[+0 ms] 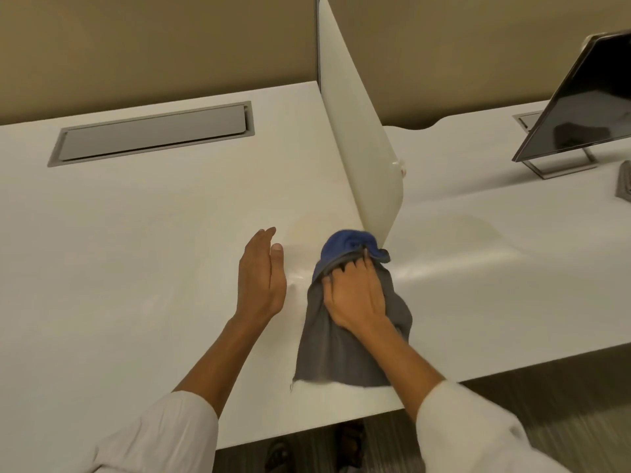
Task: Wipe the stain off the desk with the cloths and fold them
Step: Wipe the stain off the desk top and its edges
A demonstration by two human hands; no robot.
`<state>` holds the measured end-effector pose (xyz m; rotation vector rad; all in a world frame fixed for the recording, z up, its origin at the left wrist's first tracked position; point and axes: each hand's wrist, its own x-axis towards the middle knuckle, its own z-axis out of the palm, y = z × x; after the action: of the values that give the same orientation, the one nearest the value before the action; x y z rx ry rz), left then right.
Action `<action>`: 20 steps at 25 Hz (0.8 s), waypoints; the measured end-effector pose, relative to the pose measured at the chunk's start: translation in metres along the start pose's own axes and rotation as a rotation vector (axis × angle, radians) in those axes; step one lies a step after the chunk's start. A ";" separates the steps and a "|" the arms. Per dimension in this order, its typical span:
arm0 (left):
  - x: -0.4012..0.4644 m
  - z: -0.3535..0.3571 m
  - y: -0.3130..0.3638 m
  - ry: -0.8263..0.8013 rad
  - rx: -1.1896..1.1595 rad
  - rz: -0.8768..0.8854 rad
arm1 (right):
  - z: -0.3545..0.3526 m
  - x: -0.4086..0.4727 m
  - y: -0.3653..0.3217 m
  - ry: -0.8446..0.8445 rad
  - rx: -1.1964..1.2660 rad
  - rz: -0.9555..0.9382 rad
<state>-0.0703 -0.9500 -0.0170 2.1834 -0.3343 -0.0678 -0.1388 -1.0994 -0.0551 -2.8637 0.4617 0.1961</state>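
A grey cloth [336,356] lies on the white desk [136,250], reaching toward the front edge. A bunched blue cloth [345,244] sits at its far end, against the foot of the divider. My right hand [355,295] presses down on the grey cloth, fingers gripping where the two cloths meet. My left hand [261,274] hovers just left of the cloths, edge-on, fingers straight, holding nothing. A faint wet smear [297,274] shows on the desk between the hands.
An upright white divider panel [355,131] splits the desk just behind the cloths. A grey cable hatch [153,133] is set in the desk at the back left. A dark monitor [584,104] on a metal stand is at far right. The desk's front edge runs near my sleeves.
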 end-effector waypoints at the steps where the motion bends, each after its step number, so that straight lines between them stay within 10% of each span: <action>1: 0.000 -0.004 -0.002 0.008 0.006 -0.008 | -0.005 0.019 -0.002 -0.001 0.017 -0.006; 11: 0.007 -0.029 -0.022 0.044 0.053 -0.024 | 0.007 -0.022 -0.074 0.044 0.025 -0.452; 15: 0.014 -0.020 -0.013 0.012 0.036 0.016 | 0.024 -0.069 -0.022 0.044 -0.009 -0.213; 18: 0.017 -0.013 -0.006 -0.012 0.024 0.013 | -0.019 -0.003 -0.027 -0.389 -0.043 0.351; 20: 0.018 -0.013 -0.004 -0.011 0.019 0.012 | -0.030 0.026 -0.018 -0.274 -0.010 0.357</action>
<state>-0.0498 -0.9425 -0.0117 2.2004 -0.3558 -0.0706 -0.1056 -1.0977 -0.0269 -2.6818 0.9086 0.6427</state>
